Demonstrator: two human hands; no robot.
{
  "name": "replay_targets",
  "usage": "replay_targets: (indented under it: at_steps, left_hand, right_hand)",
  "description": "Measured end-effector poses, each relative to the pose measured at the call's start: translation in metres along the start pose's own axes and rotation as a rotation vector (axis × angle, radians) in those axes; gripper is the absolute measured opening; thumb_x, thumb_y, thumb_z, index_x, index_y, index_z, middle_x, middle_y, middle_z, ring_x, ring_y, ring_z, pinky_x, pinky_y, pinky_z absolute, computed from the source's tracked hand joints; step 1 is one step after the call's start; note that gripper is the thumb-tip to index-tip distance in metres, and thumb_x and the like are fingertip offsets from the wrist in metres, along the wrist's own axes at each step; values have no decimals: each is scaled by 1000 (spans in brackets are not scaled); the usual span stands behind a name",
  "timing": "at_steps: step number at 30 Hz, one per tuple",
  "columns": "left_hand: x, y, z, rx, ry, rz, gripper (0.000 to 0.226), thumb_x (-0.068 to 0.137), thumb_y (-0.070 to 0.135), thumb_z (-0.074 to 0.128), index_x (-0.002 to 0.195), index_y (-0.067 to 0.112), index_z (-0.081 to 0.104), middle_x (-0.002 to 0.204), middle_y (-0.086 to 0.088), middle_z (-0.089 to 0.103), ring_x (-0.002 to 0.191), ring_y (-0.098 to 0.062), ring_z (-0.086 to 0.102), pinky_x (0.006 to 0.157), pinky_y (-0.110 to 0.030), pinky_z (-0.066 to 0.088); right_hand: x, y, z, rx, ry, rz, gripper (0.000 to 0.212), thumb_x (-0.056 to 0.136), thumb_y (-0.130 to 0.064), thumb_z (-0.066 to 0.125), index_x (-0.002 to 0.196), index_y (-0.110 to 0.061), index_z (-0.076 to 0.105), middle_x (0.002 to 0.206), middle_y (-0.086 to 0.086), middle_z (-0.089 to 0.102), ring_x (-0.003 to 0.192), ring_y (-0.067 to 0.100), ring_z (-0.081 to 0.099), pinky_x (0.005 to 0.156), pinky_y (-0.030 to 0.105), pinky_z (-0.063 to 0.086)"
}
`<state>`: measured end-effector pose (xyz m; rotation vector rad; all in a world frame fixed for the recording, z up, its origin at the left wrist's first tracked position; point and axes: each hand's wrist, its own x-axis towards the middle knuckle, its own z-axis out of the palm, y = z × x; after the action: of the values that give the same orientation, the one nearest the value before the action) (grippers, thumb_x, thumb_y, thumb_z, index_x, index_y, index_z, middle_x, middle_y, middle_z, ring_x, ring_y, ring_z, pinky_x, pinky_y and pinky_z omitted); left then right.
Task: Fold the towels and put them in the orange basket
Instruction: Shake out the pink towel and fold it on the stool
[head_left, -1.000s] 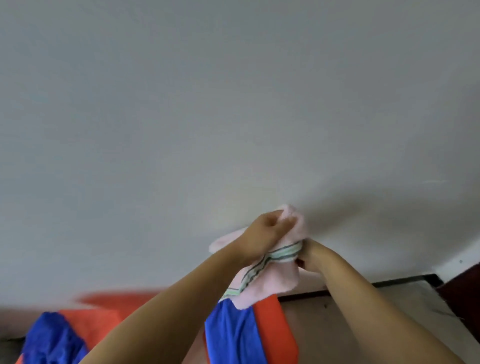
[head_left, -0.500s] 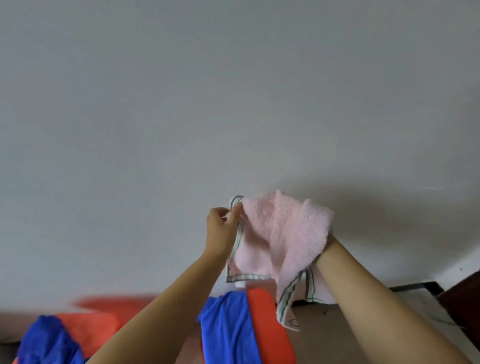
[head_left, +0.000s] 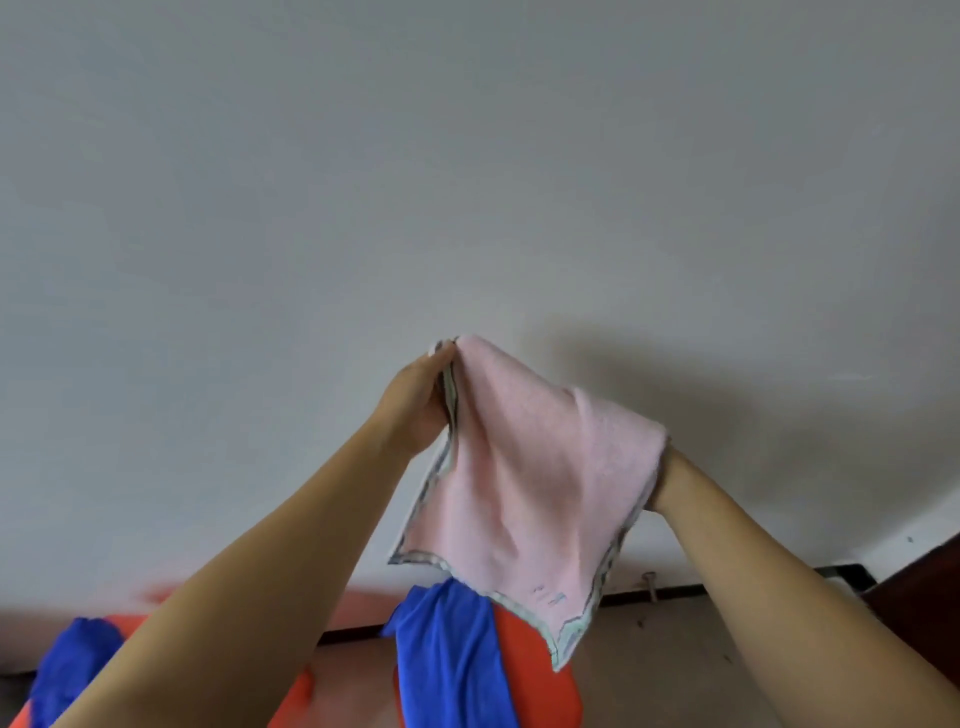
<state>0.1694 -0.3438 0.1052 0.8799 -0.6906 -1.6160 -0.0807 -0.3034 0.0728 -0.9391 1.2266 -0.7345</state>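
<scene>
Holding: head view, pink towel (head_left: 524, 483) raised in the air before a pale wall (head_left: 467, 182), above the orange basket (head_left: 530, 670).
Left hand (head_left: 415, 410): fingers pinch the top corner's striped hem.
Right hand (head_left: 657, 483): hidden behind the cloth (only the wrist shows), so its grip cannot be told.
Blue towel (head_left: 447, 654): draped over the basket's rim.
Risk: the free lower corner hangs crooked; a fold started now would likely misalign, or the corner could slip from that light pinch.
</scene>
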Motion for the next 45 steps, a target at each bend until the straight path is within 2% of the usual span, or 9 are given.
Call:
replay_targets:
  at_steps: [3,5,8,11,16,25,32,37,45]
  left_hand:
    - [4,19,-10,-93,29,30,17,97,19,48,99,9,62,97,-9,63,97,-22,61,98,-35,44]
    - [6,24,-16,-164,50,32,22,98,21,47,111,9,58,107,-10,60,114,-26,56,109,-38,39]
    - [4,26,-21,-181,32,0,22,97,23,47,110,10,58,107,-9,61,117,-26,54,109,-36,39]
    - [-1,31,-22,-90,76,-29,21,95,28,52,93,10,62,82,-5,64,81,-17,65,75,-26,51]
    - [-6,33,-38,-115,278,2,27,95,25,50,69,15,50,52,3,41,40,-10,42,52,-24,33]
    - [-8,36,-64,-146,513,92,19,92,23,58,75,16,57,59,4,47,53,-9,45,53,-23,42]
    - [-9,40,-87,56,626,125,13,85,27,66,75,21,63,75,2,59,76,-15,56,73,-30,44]
    - [-11,41,-91,-67,611,79,10,81,28,71,80,20,65,80,5,63,87,-15,60,81,-34,46]
    - [-11,44,-93,-240,590,91,12,83,24,69,92,19,63,86,8,64,97,-13,62,85,-36,50]
  right_hand:
    - [0,-6,-6,539,16,-147,40,93,-29,39,84,-11,74,79,7,74,69,18,71,61,28,58]
    - [-9,-5,-12,710,23,-169,35,93,-33,42,92,-12,69,82,7,73,74,20,71,65,32,59]
    - [-6,-4,-16,459,57,-61,30,96,-35,46,94,-15,69,83,1,73,75,15,68,68,28,56]
    - [0,-8,-18,173,129,-3,11,94,-16,52,93,-16,64,73,-2,70,68,12,64,66,26,50]
    - [6,-32,-26,318,238,-128,7,91,-22,54,88,-23,60,61,-10,68,61,6,62,66,27,44]
    - [17,-42,-18,83,329,-77,10,86,-13,63,80,-20,60,83,-1,62,75,13,55,88,35,37]
    - [23,-55,-15,11,340,-56,12,89,-24,62,78,-21,57,81,-4,61,74,11,55,86,36,40]
    - [28,-61,-7,-29,363,-29,19,95,-26,52,78,-19,52,77,2,56,68,16,54,58,28,43]
    - [28,-67,-11,-33,199,7,18,87,3,58,76,-12,57,63,2,63,67,15,56,68,29,50]
